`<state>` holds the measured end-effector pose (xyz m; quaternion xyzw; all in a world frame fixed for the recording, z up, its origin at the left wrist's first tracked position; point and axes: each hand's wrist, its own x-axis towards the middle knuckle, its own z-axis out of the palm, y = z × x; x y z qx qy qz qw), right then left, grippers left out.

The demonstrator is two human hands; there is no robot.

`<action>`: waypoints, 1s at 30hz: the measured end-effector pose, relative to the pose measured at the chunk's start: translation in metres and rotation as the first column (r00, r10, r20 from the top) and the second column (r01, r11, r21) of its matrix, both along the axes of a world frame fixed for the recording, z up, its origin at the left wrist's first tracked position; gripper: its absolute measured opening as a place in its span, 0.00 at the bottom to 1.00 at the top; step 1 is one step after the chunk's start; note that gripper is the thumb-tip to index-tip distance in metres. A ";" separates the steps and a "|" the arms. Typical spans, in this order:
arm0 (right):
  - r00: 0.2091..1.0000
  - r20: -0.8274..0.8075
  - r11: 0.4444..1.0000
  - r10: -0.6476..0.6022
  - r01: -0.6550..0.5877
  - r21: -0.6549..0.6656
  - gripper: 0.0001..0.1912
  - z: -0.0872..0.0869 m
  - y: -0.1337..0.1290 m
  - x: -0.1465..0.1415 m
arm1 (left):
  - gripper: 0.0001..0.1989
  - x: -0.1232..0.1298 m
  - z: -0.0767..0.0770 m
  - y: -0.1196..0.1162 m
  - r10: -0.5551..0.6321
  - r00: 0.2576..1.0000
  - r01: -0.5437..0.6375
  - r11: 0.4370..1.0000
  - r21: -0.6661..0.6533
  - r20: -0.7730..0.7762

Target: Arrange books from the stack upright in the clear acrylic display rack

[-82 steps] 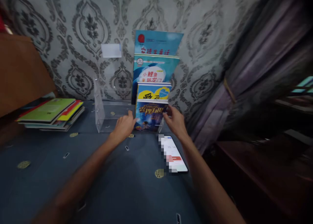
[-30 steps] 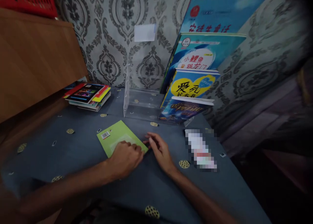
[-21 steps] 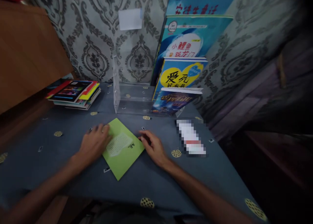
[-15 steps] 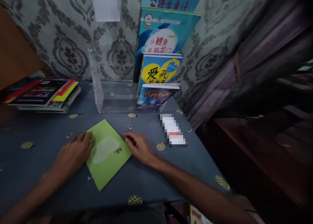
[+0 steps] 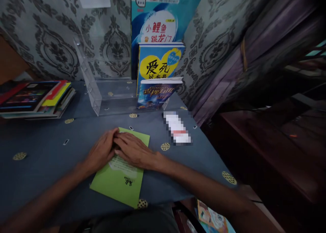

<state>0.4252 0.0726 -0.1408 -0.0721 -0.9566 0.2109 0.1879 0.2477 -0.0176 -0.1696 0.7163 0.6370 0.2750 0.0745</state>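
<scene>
A thin green book (image 5: 114,189) lies flat on the cloth-covered table, with a pale text patch and a small dark emblem on its cover. My left hand (image 5: 102,149) rests at its upper left edge, loosely bent. Across the book's upper part lies my right hand (image 5: 134,149), fingers stretched until they touch my left hand. Neither hand lifts anything. The undersides of the fingers, and part of the cover's text, are hidden.
A clear acrylic rack (image 5: 95,100) stands behind, holding a dark blue book (image 5: 155,94), a yellow-and-blue book (image 5: 145,53) and a teal book (image 5: 188,9). Stacked books (image 5: 30,97) sit at left. A pixelated phone-shaped item (image 5: 178,127) lies right, near the table edge.
The green book has turned on the table, and its near end now reaches closer to the table's front edge. My hands have come together over its upper part. The camera view has tilted downward.
</scene>
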 end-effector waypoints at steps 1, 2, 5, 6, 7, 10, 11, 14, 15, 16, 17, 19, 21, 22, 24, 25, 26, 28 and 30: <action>0.999 0.033 1.000 0.016 -0.016 0.007 0.17 0.000 -0.001 -0.004 | 0.32 -0.002 -0.001 -0.003 0.004 1.000 -0.004 1.000 -0.005 0.022; 0.998 0.064 0.999 0.028 -0.029 0.015 0.18 0.000 -0.001 -0.007 | 0.34 -0.003 -0.003 -0.004 0.004 0.999 -0.003 1.000 -0.007 0.037; 0.991 0.123 0.998 0.045 -0.049 0.030 0.19 -0.002 -0.001 -0.012 | 0.38 -0.006 -0.006 -0.005 -0.014 0.999 0.014 1.000 -0.008 0.039; 0.990 0.130 0.998 0.048 -0.053 0.029 0.20 -0.002 0.000 -0.012 | 0.38 -0.006 -0.008 -0.004 -0.020 0.999 0.020 1.000 -0.004 0.033; 0.990 0.132 0.998 0.049 -0.053 0.028 0.21 -0.003 0.001 -0.012 | 0.37 -0.006 -0.009 -0.003 -0.022 0.999 0.022 1.000 0.004 0.028; 0.992 0.127 0.999 0.010 -0.014 0.030 0.27 -0.007 0.005 -0.009 | 0.34 -0.004 -0.011 -0.001 -0.002 1.000 0.002 1.000 0.019 0.021; 0.991 0.130 0.999 -0.017 0.014 0.029 0.30 -0.008 0.006 -0.007 | 0.33 -0.004 -0.011 -0.001 0.008 1.000 -0.008 1.000 0.019 0.018; 0.983 0.156 0.995 -0.096 0.096 0.011 0.34 -0.013 0.011 0.002 | 0.32 -0.003 -0.010 -0.001 0.036 0.999 -0.036 0.999 -0.012 0.004; 0.979 0.167 0.993 -0.114 0.115 0.005 0.34 -0.015 0.012 0.006 | 0.31 -0.002 -0.009 -0.001 0.044 0.999 -0.044 0.999 -0.023 -0.001; 0.976 0.178 0.992 -0.128 0.130 0.003 0.34 -0.017 0.014 0.010 | 0.31 -0.002 -0.008 -0.001 0.052 0.999 -0.052 0.998 -0.032 -0.003; 0.973 0.186 0.990 -0.140 0.142 0.002 0.34 -0.018 0.015 0.016 | 0.31 -0.001 -0.008 0.000 0.059 0.998 -0.059 0.998 -0.038 -0.004; 0.969 0.189 0.987 -0.159 0.161 0.005 0.35 -0.022 0.016 0.027 | 0.30 -0.001 -0.006 0.000 0.065 0.998 -0.065 0.997 -0.042 -0.002; 0.969 0.168 0.983 -0.181 0.183 0.007 0.36 -0.025 0.015 0.038 | 0.30 -0.001 -0.006 0.000 0.067 0.998 -0.067 0.997 -0.045 0.001; 0.969 0.152 0.980 -0.196 0.197 0.009 0.36 -0.027 0.013 0.043 | 0.30 -0.001 -0.006 0.000 0.067 0.998 -0.067 0.997 -0.044 0.001; 0.966 0.121 0.974 -0.227 0.227 0.014 0.36 -0.030 0.010 0.053 | 0.30 -0.001 -0.007 0.001 0.063 0.998 -0.063 0.997 -0.036 -0.003; 0.965 0.110 0.971 -0.239 0.238 0.018 0.37 -0.031 0.008 0.057 | 0.29 -0.001 -0.008 0.001 0.057 0.998 -0.058 0.998 -0.032 -0.009; 0.963 0.104 0.969 -0.248 0.247 0.021 0.37 -0.032 0.006 0.060 | 0.29 -0.001 -0.008 0.001 0.052 0.998 -0.053 0.998 -0.030 -0.016; 0.959 0.104 0.965 -0.263 0.262 0.030 0.37 -0.034 0.002 0.066 | 0.29 -0.001 -0.008 0.001 0.045 0.998 -0.045 0.999 -0.027 -0.033; 0.958 0.115 0.965 -0.264 0.261 0.040 0.37 -0.035 -0.002 0.071 | 0.28 -0.001 -0.007 0.001 0.037 0.998 -0.038 0.999 -0.023 -0.047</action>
